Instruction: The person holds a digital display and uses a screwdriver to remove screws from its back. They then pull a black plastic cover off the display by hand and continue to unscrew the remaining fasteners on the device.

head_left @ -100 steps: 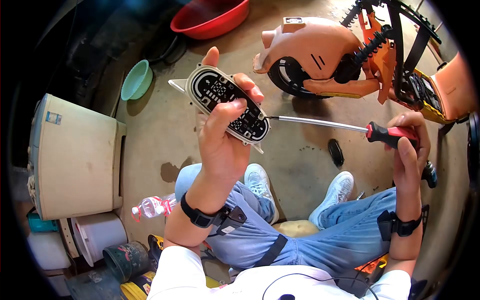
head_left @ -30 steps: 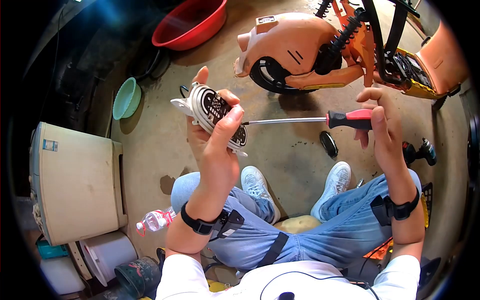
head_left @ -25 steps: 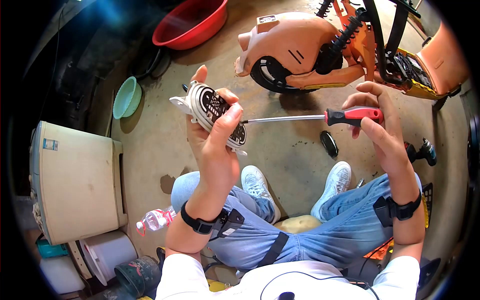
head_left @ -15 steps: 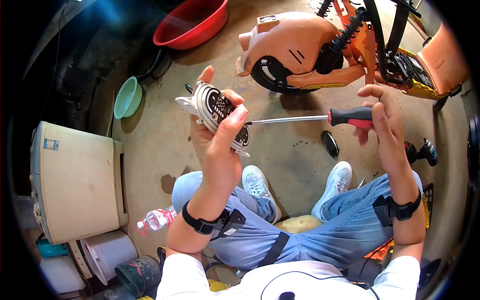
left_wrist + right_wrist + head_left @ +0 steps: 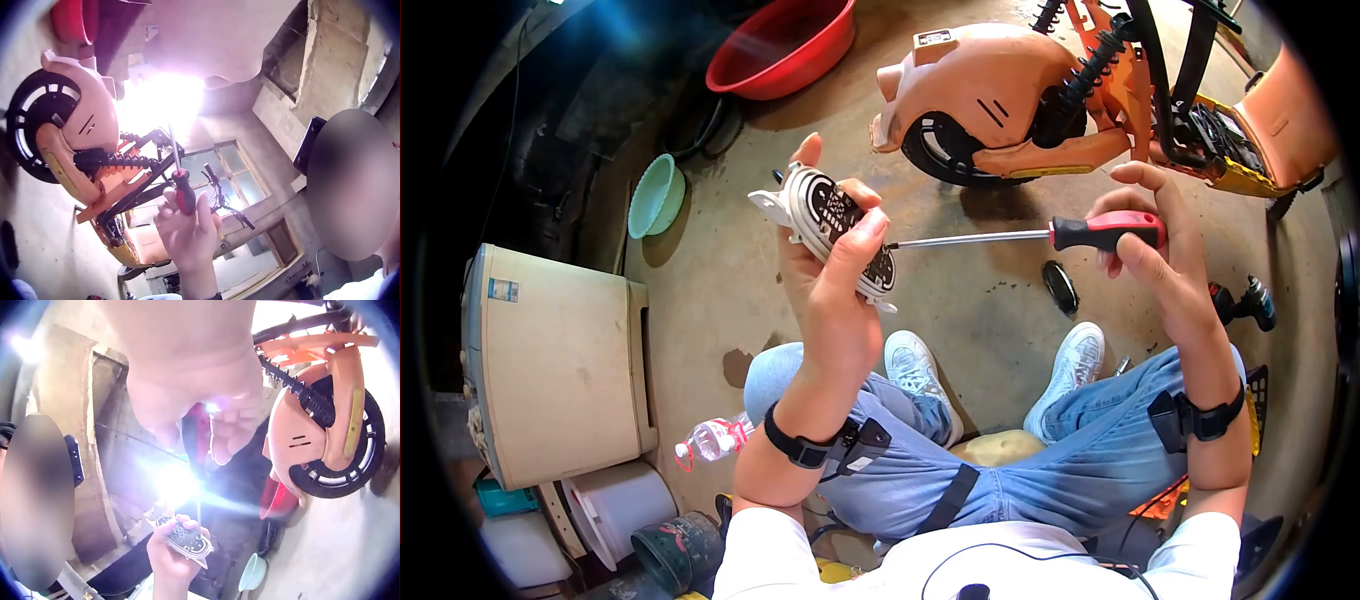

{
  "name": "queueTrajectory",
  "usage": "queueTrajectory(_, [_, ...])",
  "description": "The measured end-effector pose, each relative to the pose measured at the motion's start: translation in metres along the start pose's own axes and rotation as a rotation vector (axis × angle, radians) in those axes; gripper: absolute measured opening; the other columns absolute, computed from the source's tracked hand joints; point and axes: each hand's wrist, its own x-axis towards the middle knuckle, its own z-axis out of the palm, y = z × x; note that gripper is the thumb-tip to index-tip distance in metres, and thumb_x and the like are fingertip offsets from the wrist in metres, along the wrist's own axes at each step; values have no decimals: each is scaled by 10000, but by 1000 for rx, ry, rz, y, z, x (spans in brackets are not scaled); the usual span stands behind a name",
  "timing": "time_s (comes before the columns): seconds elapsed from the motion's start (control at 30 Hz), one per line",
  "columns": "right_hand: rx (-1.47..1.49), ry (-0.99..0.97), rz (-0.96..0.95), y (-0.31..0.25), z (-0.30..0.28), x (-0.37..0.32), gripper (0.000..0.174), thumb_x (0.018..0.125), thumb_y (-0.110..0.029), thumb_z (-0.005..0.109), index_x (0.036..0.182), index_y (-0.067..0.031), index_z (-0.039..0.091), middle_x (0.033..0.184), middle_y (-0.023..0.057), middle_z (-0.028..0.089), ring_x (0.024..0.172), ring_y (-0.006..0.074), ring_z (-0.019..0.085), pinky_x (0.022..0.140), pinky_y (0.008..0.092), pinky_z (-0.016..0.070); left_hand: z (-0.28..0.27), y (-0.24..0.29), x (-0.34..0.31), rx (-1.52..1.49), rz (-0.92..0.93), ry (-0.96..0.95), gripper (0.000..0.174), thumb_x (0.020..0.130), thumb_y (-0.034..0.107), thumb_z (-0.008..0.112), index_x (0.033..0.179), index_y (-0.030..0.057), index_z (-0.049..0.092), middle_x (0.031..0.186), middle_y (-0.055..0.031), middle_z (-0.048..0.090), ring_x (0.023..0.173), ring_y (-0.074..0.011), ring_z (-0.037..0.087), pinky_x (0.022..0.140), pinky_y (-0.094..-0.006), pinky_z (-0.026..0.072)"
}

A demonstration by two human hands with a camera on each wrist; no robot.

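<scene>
An oval display unit (image 5: 814, 212) with a white rim and black face is gripped by my left hand (image 5: 837, 300), its thumb across the face. My right hand (image 5: 1175, 250) holds the red and black screwdriver handle (image 5: 1100, 232) between thumb and fingers. The silver shaft (image 5: 970, 239) runs left, its tip at the unit's right edge. In the right wrist view the shaft meets the face of the display unit (image 5: 181, 539) near one end. The left wrist view shows the right hand (image 5: 187, 234) around the screwdriver handle (image 5: 184, 194).
An orange scooter (image 5: 1000, 100) stands at the upper right, with a red basin (image 5: 780, 50) and green basin (image 5: 656, 196) farther left. A black oval part (image 5: 1059, 287) and a drill (image 5: 1250, 303) lie on the floor. A cream cabinet (image 5: 560, 360) stands left, near a bottle (image 5: 712, 440).
Since the earliest frame, the display unit has tilted more edge-on and the right hand has moved left with the screwdriver. More recently, the handle has turned and the right fingers have shifted around it.
</scene>
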Motion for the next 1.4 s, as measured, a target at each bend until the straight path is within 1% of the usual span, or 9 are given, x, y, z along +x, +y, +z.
queueTrajectory(0.33, [-104, 25, 91, 2, -10, -4, 429, 992, -366, 598, 1253, -55, 459, 793, 18, 616, 618, 32, 531, 521, 165, 380, 0, 1, -1, -14, -32, 0, 711, 806, 8, 659, 1458, 36, 378, 982, -32, 617, 869, -71, 555, 780, -199, 446])
queueTrajectory(0.53, [-61, -4, -69, 0, -1, -1, 450, 892, -218, 627, 1272, -52, 452, 1061, 111, 600, 820, 87, 582, 683, 212, 472, -1, 0, 0, -10, -31, 18, 710, 808, 12, 657, 1459, 36, 374, 979, -27, 614, 864, -66, 547, 780, -196, 437])
queueTrajectory(0.73, [-94, 6, 258, -2, -15, -5, 478, 881, -201, 617, 1304, -60, 445, 1066, 107, 597, 828, 87, 583, 675, 211, 466, 1, 0, -1, 20, -44, 4, 710, 813, 25, 639, 1465, 31, 358, 975, -56, 603, 875, -106, 558, 821, -225, 439])
queueTrajectory(0.93, [-177, 51, -280, 13, 6, 4, 501, 969, -420, 605, 1282, -57, 457, 778, 25, 610, 616, 54, 542, 562, 180, 422, -1, 0, 0, 16, -39, 20, 705, 813, 29, 641, 1463, 37, 366, 974, -55, 603, 884, -108, 560, 827, -231, 440])
queueTrajectory(1.03, [-184, 119, -177, 6, 2, -2, 550, 951, -466, 614, 1280, -53, 458, 782, 24, 602, 629, 60, 539, 592, 183, 437, -1, 0, 0, 25, -35, 14, 703, 814, 33, 640, 1462, 38, 366, 973, -56, 602, 883, -108, 560, 827, -232, 437])
queueTrajectory(1.1, [-124, 33, 251, -2, -16, -6, 529, 895, -327, 656, 1294, -52, 444, 991, 81, 588, 800, 92, 559, 720, 217, 472, 0, 0, -1, 60, -32, 6, 710, 818, 45, 621, 1470, 29, 342, 965, -88, 592, 890, -143, 572, 855, -258, 443])
queueTrajectory(1.23, [0, 11, 243, -5, -4, -2, 502, 906, -312, 644, 1284, -49, 446, 980, 75, 580, 802, 82, 553, 698, 213, 464, 0, 0, -1, -10, -50, 17, 692, 811, 17, 655, 1450, 37, 390, 978, -28, 613, 868, -72, 547, 791, -205, 439])
queueTrajectory(1.3, [-116, 129, -148, 8, 13, 1, 492, 985, -438, 568, 1252, -39, 462, 757, 4, 566, 622, 40, 513, 561, 174, 397, -1, 0, -1, -14, -56, 21, 692, 810, 17, 653, 1450, 36, 389, 978, -29, 613, 867, -72, 547, 791, -205, 441])
queueTrajectory(1.4, [-146, 130, -180, 11, 12, 1, 522, 982, -456, 566, 1260, -28, 455, 750, 6, 570, 607, 42, 515, 556, 177, 399, -1, 0, 0, -24, -43, 18, 693, 811, 17, 652, 1452, 43, 389, 979, -27, 615, 862, -72, 549, 786, -203, 443])
